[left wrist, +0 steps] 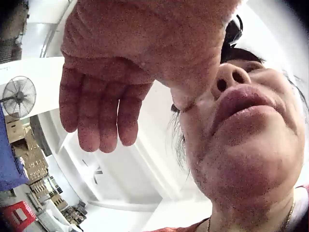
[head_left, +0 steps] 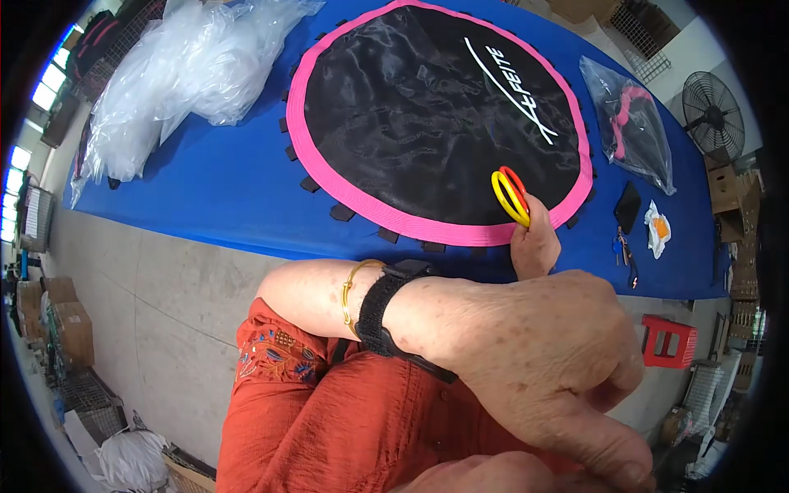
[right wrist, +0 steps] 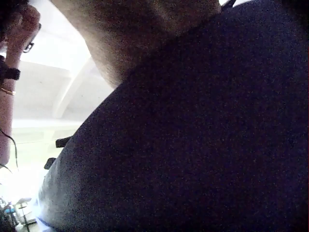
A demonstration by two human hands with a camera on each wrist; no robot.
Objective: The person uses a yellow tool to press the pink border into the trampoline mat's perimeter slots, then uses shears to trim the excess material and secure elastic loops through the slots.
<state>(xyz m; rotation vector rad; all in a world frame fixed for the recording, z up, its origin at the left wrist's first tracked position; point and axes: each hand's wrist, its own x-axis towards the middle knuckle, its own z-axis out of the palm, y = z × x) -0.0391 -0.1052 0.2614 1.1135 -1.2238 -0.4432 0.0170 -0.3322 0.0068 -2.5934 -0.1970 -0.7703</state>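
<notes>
My left hand point(head_left: 551, 361) is raised close to the head camera. In the left wrist view its fingers point(left wrist: 99, 111) hang loosely extended, with the thumb side against the person's cheek. Nothing shows in that palm. Farther off, at the near edge of the table, my right hand point(head_left: 538, 240) holds a pair of scissors point(head_left: 511, 197) with yellow and red handle loops. The loops point up over the pink rim; the blades are hidden. A round black mat point(head_left: 411, 115) with a pink border and white lettering lies flat beyond that hand. The right wrist view shows mostly dark blue cloth point(right wrist: 193, 145).
Clear plastic wrapping point(head_left: 197, 74) is heaped on the blue table point(head_left: 205, 189) at left. At right lie a plastic bag point(head_left: 633, 123) with a pink strip, a black phone point(head_left: 628, 207), keys point(head_left: 623, 246) and a small white wrapper point(head_left: 657, 230). A red stool point(head_left: 667, 341) stands beyond.
</notes>
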